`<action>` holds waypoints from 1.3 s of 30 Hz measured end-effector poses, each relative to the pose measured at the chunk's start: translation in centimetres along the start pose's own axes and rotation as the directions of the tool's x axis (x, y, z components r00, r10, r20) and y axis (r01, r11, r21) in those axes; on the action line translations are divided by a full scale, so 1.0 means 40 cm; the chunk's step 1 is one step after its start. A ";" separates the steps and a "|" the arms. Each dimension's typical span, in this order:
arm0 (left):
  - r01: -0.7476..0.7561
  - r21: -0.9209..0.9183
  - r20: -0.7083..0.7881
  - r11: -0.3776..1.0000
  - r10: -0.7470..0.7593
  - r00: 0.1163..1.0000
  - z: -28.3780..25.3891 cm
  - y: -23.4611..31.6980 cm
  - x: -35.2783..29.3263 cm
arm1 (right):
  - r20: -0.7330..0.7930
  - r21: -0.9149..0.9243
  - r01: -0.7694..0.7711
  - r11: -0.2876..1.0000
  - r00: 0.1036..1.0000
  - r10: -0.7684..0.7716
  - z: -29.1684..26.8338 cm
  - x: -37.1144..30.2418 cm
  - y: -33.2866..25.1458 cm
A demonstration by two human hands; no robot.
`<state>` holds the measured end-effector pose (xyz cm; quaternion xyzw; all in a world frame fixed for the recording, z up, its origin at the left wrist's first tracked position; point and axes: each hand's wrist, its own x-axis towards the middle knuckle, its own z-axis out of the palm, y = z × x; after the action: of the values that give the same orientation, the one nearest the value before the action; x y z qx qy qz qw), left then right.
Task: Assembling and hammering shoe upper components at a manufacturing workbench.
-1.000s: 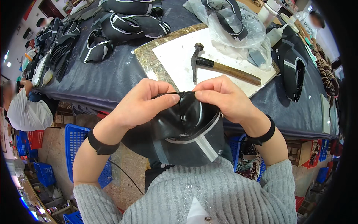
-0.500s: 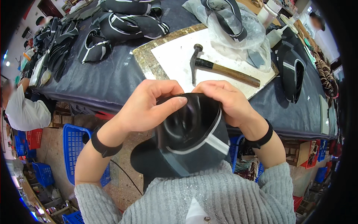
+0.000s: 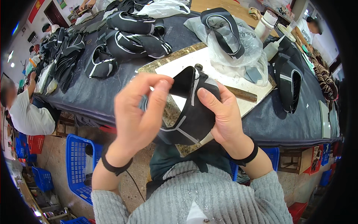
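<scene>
A black shoe upper point(image 3: 201, 117) with pale grey strips along its seams is held up in front of me, above the near part of the work board. My right hand point(image 3: 229, 117) grips its right side, thumb on the outer face. At the upper's left top edge, my left hand point(image 3: 134, 112) has thumb and forefinger pinched together; motion blurs it a little. Behind the upper, a hammer point(image 3: 242, 94) lies on a white sheet point(image 3: 199, 59); most of the hammer is covered, with its wooden handle showing at the right.
The sheet rests on a stone slab point(image 3: 151, 67) on the dark-covered table point(image 3: 93, 87). More uppers point(image 3: 126, 44) are piled at the back left. A clear plastic bag point(image 3: 238, 46), a white bottle point(image 3: 265, 26) and another upper point(image 3: 288, 84) stand right. A blue basket point(image 3: 76, 164) is below left.
The upper has been turned, so its outer seams and opening now show. My right hand has moved down its side; my left hand has shifted left. The view has tilted up slightly.
</scene>
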<state>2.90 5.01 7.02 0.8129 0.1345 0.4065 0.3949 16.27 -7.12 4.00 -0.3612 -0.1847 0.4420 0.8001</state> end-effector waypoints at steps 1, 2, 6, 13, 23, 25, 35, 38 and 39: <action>0.068 -0.057 0.038 0.996 -0.066 0.997 0.018 -0.001 -0.006 | -0.020 -0.023 0.040 0.999 0.999 -0.040 0.007 0.000 0.004; -0.007 -0.021 -0.018 1.000 0.006 1.000 0.037 -0.005 -0.009 | -0.017 -0.022 0.038 0.999 0.999 -0.038 0.014 -0.003 0.007; -0.122 0.025 -0.040 0.992 0.123 0.992 0.073 -0.010 -0.006 | -0.067 -0.079 0.157 0.984 0.984 -0.163 0.031 -0.012 0.015; -0.260 0.272 -0.142 0.927 0.305 0.942 0.104 -0.030 -0.012 | -0.112 0.019 0.188 0.982 0.976 -0.185 0.016 -0.008 0.046; 0.344 -0.299 0.103 0.890 -0.328 0.939 0.072 0.008 -0.007 | -0.133 -0.020 0.237 0.971 0.962 -0.238 -0.006 -0.024 0.050; 0.104 -0.069 0.046 0.992 -0.101 0.994 0.078 0.004 0.000 | -0.082 -0.062 0.290 0.955 0.952 -0.294 0.002 -0.028 0.047; 0.385 -0.430 0.095 0.817 -0.383 0.919 0.090 0.005 -0.017 | -0.175 0.028 0.160 0.987 0.973 -0.153 0.002 -0.034 0.040; -0.033 0.150 0.010 0.988 0.032 0.999 0.101 0.010 -0.027 | -0.151 0.004 0.215 0.977 0.965 -0.212 -0.011 -0.035 0.049; -0.209 0.374 -0.001 0.903 0.226 0.974 0.109 0.006 -0.024 | -0.147 0.006 0.247 0.969 0.959 -0.243 -0.014 -0.031 0.057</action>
<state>5.61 2.01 5.11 0.8736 0.1262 0.4328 0.1829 14.65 -7.60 1.97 -0.3570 -0.1638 0.3141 0.8643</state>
